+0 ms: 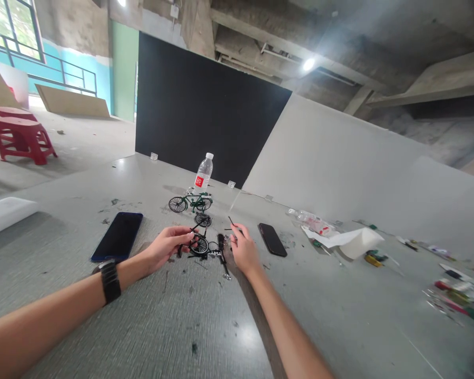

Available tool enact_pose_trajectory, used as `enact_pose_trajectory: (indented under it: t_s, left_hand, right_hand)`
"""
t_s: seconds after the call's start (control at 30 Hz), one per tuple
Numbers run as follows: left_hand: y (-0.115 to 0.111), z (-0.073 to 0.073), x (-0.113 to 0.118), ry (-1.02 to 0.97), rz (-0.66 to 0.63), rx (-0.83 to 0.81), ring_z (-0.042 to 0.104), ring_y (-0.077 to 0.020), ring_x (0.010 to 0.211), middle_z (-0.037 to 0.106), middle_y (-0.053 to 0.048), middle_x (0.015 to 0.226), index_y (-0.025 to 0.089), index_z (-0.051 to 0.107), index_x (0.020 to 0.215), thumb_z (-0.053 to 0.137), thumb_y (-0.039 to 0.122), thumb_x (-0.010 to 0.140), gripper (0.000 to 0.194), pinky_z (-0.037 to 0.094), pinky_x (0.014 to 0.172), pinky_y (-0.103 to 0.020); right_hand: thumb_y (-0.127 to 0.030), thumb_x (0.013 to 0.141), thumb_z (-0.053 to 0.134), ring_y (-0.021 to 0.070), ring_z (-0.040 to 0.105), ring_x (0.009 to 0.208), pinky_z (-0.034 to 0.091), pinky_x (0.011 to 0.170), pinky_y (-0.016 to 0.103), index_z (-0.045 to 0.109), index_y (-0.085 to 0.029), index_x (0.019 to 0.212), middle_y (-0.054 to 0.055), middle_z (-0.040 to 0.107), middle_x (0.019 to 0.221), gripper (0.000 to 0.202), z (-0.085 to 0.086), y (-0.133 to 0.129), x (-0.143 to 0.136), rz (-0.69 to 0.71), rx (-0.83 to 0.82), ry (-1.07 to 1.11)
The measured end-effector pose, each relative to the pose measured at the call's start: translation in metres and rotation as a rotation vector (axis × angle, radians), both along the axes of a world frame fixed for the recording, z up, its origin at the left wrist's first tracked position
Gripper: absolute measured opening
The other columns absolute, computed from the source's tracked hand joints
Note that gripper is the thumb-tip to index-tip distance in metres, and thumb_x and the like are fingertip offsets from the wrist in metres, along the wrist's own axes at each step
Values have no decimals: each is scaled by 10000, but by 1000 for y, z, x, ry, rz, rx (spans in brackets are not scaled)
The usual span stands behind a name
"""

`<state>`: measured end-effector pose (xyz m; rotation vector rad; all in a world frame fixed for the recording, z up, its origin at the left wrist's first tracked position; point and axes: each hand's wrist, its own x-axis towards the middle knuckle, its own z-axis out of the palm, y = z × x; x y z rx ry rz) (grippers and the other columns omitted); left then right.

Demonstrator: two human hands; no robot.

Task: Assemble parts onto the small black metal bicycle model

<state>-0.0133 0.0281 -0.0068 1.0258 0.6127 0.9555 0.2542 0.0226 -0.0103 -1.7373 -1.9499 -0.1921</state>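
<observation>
Head view: both hands work on a small black model bike (pixel 203 246) lying partly built on the grey table (pixel 142 316), centre, just in front of the person. Left hand (pixel 166 246), watch (pixel 110 281) on the wrist, has fingers closed around the bike's frame by a wheel, steadying it. Right hand (pixel 243 248) is pinched shut on a thin black rod (pixel 231 221), tip sticking up and away; too small to tell what kind of part or tool. A loose wheel (pixel 203 219) lies just behind the bike, and a finished green bike (pixel 190 202) stands further back beside a water bottle (pixel 204 172). Blue phone (pixel 118 236) left of the hands, black phone (pixel 272 239) right of them. Paper and small bits (pixel 339 239) lie well off to the right.

Step, by my read: mid-assembly, fitting a small piece to the frame while the other hand braces it. Next move likely needs the rod lined up with its spot on the bike, a steady left-hand hold, and fine fingertip control, since the parts are tiny and easy to drop.
</observation>
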Motion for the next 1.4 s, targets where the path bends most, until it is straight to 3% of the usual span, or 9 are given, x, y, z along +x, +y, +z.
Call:
enact_pose_trajectory:
  t_s: [0.17,0.23,0.37,0.47,0.6,0.77,1.0,1.4]
  left_hand:
    - [0,3,1,-13,-1,-8,673,-185,883,728,-95,963,127,746,1013,830,385,746,380,452,684,-239]
    - [-1,4,1,-23,-3,-11,678,-187,878,732,-102,963,121,744,1012,837,391,738,397,463,683,-240]
    - [-2,5,0,-51,-8,-23,684,-185,892,734,-96,972,124,727,1027,836,373,752,387,507,722,-253]
    - [-3,6,-1,-76,-32,-41,696,-189,898,733,-108,1003,122,712,1009,798,391,800,351,537,737,-266]
    - [-4,6,0,-93,-76,-80,718,-205,901,739,-128,1012,115,707,1044,772,384,831,349,560,773,-282]
    - [-7,4,-1,-88,-166,-107,720,-214,960,748,-146,1054,96,701,1158,745,234,855,336,552,899,-311]
    - [-13,2,1,-77,-275,-5,693,-186,1041,742,-139,1139,130,677,1234,731,229,877,375,507,978,-307]
    - [-13,-7,5,47,-211,143,694,-182,926,757,-114,1096,158,713,1193,779,245,811,397,515,904,-329]
  right_hand:
    - [-322,1000,440,210,673,928,535,733,304,709,-189,1176,121,672,1221,348,26,-24,-19,38,199,156]
    - [-337,971,531,194,665,817,511,640,287,758,-205,1034,98,723,1099,270,29,-36,-34,166,249,378]
    - [-393,926,621,157,570,579,447,540,286,773,-204,976,67,767,901,247,16,-53,-58,170,173,642]
    - [-437,891,666,169,597,589,455,554,285,764,-192,956,66,769,838,272,4,-59,-62,179,56,737]
    - [-435,915,642,170,627,642,454,592,275,721,-210,1017,55,775,863,259,-2,-63,-54,237,-23,746]
    - [-420,946,600,126,513,512,379,511,254,656,-210,984,22,754,764,221,3,-69,-53,284,-35,702]
    - [-383,962,583,97,437,459,316,472,247,605,-210,929,0,749,739,177,9,-73,-57,374,-121,651]
    - [-404,975,544,87,414,435,307,447,233,567,-208,901,-4,731,695,211,12,-75,-57,425,-247,652]
